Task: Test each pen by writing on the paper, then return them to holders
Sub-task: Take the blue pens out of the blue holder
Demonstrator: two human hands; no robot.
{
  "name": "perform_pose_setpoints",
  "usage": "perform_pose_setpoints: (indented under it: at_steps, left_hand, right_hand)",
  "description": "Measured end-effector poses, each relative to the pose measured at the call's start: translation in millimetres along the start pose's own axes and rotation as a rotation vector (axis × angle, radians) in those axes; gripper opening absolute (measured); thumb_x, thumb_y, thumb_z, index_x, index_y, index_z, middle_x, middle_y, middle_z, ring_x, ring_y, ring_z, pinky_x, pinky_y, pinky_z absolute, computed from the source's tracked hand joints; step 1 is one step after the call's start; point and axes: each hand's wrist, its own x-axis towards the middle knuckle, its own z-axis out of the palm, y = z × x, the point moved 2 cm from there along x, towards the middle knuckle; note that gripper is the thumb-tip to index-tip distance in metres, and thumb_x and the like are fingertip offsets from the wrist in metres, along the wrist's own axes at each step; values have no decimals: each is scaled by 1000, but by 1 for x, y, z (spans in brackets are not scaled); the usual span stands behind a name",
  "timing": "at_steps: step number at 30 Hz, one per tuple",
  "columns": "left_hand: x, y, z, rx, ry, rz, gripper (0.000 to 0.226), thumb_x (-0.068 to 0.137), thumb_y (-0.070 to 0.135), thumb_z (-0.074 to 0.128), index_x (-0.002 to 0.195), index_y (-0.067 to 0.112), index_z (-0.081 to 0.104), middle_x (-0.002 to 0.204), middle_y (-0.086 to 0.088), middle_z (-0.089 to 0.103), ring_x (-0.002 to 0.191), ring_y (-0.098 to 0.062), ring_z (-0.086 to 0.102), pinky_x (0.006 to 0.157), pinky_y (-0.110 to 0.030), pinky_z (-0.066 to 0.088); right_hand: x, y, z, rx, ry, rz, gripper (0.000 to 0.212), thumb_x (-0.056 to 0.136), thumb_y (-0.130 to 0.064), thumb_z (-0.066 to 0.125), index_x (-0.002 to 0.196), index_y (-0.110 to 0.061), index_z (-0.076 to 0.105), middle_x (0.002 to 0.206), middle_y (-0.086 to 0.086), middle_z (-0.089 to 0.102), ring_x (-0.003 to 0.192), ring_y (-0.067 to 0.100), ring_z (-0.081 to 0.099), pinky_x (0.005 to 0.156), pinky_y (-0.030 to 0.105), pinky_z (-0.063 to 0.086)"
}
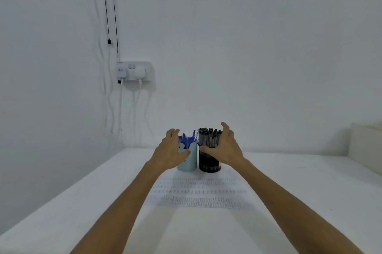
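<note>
Left hand (pixel 171 150) cups the blue holder (pixel 191 159) at frame centre, thumb on its front; we can't tell if it grips. Right hand (pixel 226 148) is spread loose, thumb across the black holder (pixel 209 162). Pens stand roughly upright: blue pens (pixel 187 140) nearer the left, black pens (pixel 208 137) nearer the right. Paper (pixel 198 193) lies just below the holders.

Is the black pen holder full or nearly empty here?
Full. The black holder is crammed with black-capped pens, their caps bunched tightly together above its rim.
</note>
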Motion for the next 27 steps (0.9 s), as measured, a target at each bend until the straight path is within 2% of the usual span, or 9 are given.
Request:
perform_pose_setpoints:
  at_steps: [2, 4, 7, 10, 13, 17, 20, 24, 27]
  left_hand:
    - [1, -4, 9, -184, 30, -88, 100, 92, 37, 77, 162, 7, 13, 167, -9, 19, 145, -27, 40, 108, -29, 36]
    - [1, -10, 22, -396, -36, -193, 110, 89, 31, 82, 162, 8, 4, 164, -11, 26, 145, -25, 38, 101, -24, 34]
    - [5, -25, 39, -578, -163, -278, 118, 83, 31, 87, 162, 11, 1, 158, -10, 42, 126, -20, 53, 98, -27, 50]
    - [7, -45, 59, -462, -221, -221, 102, 84, 43, 84, 157, 16, 19, 152, -3, 52, 122, -15, 57, 90, -19, 53]
    - [9, -53, 71, -371, -172, -190, 80, 88, 48, 78, 147, 17, 35, 146, 2, 57, 119, -14, 59, 92, -24, 51]
    - [10, -56, 76, -345, -148, -190, 73, 88, 52, 77, 141, 19, 40, 138, 7, 61, 117, -15, 62, 89, -25, 52]
    - [5, -53, 73, -345, -136, -175, 72, 88, 52, 77, 140, 19, 40, 135, 9, 60, 114, -12, 61, 84, -19, 50]
    - [-8, -49, 70, -399, -127, -183, 70, 87, 48, 79, 138, 18, 41, 129, 11, 59, 113, -10, 61, 77, -12, 50]
    - [-14, -53, 65, -435, -191, -157, 70, 89, 41, 79, 142, 20, 39, 134, 12, 57, 121, -9, 57, 88, -14, 51]
  right_hand:
    - [1, 8, 9, 155, -70, 64, 125, 72, -46, 88, 156, -13, 2, 144, 10, 47, 132, 30, 50, 99, 35, 45]
    - [2, 24, 19, 159, -116, 120, 107, 74, -40, 89, 149, -9, 19, 136, 9, 55, 119, 24, 56, 90, 30, 47]
    - [8, 36, 24, 149, -73, 143, 87, 71, -42, 90, 134, -9, 40, 128, 8, 60, 104, 19, 55, 83, 29, 49]
    - [20, 47, 26, 137, -26, 146, 82, 71, -43, 89, 132, -9, 44, 126, 8, 62, 100, 19, 56, 81, 30, 50]
    - [31, 60, 20, 121, 33, 173, 83, 74, -42, 88, 134, -6, 42, 128, 11, 62, 100, 20, 56, 80, 31, 50]
    - [46, 83, 6, 144, 51, 216, 85, 79, -39, 86, 139, -3, 38, 133, 15, 59, 116, 31, 60, 83, 33, 51]
    - [46, 87, 5, 154, 51, 257, 80, 83, -41, 82, 137, 0, 39, 127, 14, 59, 109, 29, 58, 80, 31, 46]
    - [27, 73, 20, -35, -115, 353, 44, 96, -36, 66, 114, 1, 51, 93, 7, 54, 77, 19, 53, 57, 27, 43]
    - [6, 38, 28, -282, -324, 276, 32, 97, -38, 61, 88, -9, 52, 82, 0, 50, 69, 11, 50, 53, 22, 39]
